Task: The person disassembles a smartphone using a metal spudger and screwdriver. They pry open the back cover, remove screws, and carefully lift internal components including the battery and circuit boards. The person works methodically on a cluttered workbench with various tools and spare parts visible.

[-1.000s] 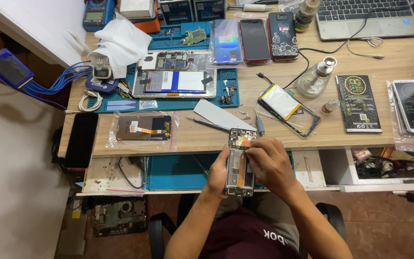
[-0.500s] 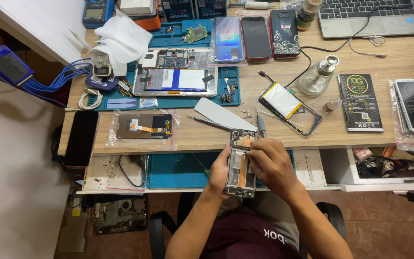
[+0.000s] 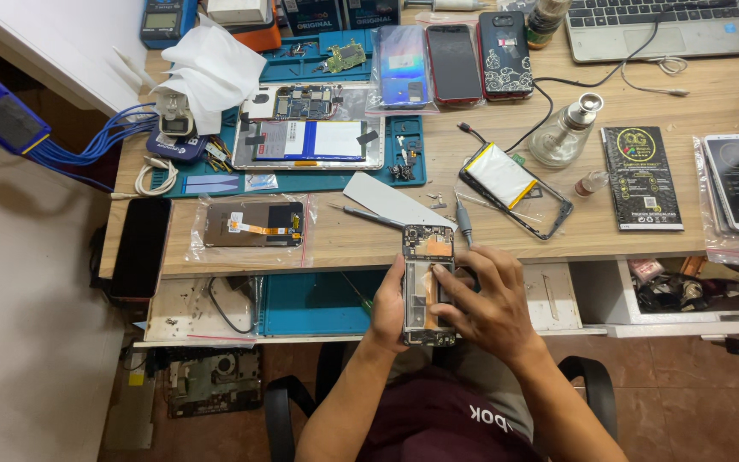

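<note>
Left hand (image 3: 387,310): bare, no glove, no ring or watch visible. Right hand (image 3: 489,301): bare, likewise no glove, ring or watch seen. Both forearms bare to elbow; no sleeves reach into view there. Torso: dark maroon shirt (image 3: 438,423), short-sleeved as far as visible. White printed lettering on shirt front, seen upside down from head camera. Legs and feet hidden.
</note>
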